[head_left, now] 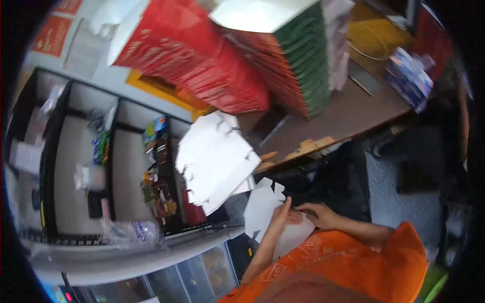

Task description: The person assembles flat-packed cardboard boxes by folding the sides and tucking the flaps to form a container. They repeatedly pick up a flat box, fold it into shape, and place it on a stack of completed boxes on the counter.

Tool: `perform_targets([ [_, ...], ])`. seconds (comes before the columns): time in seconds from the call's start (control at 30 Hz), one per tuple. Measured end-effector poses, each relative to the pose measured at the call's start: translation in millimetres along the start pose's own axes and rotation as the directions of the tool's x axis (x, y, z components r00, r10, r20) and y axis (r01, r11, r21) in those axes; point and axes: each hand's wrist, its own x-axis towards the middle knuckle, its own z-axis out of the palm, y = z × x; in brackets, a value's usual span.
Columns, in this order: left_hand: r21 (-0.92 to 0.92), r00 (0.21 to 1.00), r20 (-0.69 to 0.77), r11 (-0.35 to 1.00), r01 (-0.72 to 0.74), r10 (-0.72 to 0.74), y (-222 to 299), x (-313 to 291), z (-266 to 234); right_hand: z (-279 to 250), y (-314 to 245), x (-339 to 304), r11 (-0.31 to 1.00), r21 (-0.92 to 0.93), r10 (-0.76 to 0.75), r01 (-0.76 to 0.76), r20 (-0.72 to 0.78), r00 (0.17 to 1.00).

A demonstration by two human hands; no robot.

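Observation:
A white die-cut card sheet with notched flaps lies against my front, close to my orange clothing. My left hand grips it, thumb up along its edge and fingers on its face. Close by on the right, my right hand is bent with its fingers pinched together at the sheet's edge. A small dark thing shows at those fingertips, too blurred to name. Further out, a stack of similar white card sheets rests at the left end of the brown table.
Tall stacks of red card pieces and green card pieces stand on the table. A blue-and-white pack sits at its right. Black-framed shelves with small packets fill the left. The table's front edge is chipped.

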Motion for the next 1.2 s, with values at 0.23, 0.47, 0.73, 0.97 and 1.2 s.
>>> perform_targets([
  [0.23,-0.315,0.97,0.068,0.928,-0.2,0.232,-15,22,8,-33,11,-17,0.793,0.527,0.47,-0.306,-0.21,0.857],
  [0.47,-0.202,0.972,0.091,0.96,-0.195,0.217,-6,15,49,-31,-6,-15,0.967,-0.254,-0.041,-0.032,-0.278,0.96],
  [0.73,0.433,0.779,0.613,0.768,-0.472,0.132,41,-30,43,-22,72,13,0.932,0.299,0.305,-0.204,-0.347,0.887],
  [0.97,0.809,0.871,0.491,0.366,-0.461,0.01,82,-67,8,-76,55,21,0.806,0.459,0.498,-0.373,-0.186,0.847],
  [1.2,-0.032,0.998,0.024,0.998,-0.061,0.062,25,8,-23,-48,-27,17,0.958,-0.234,-0.221,0.165,-0.238,0.946],
])
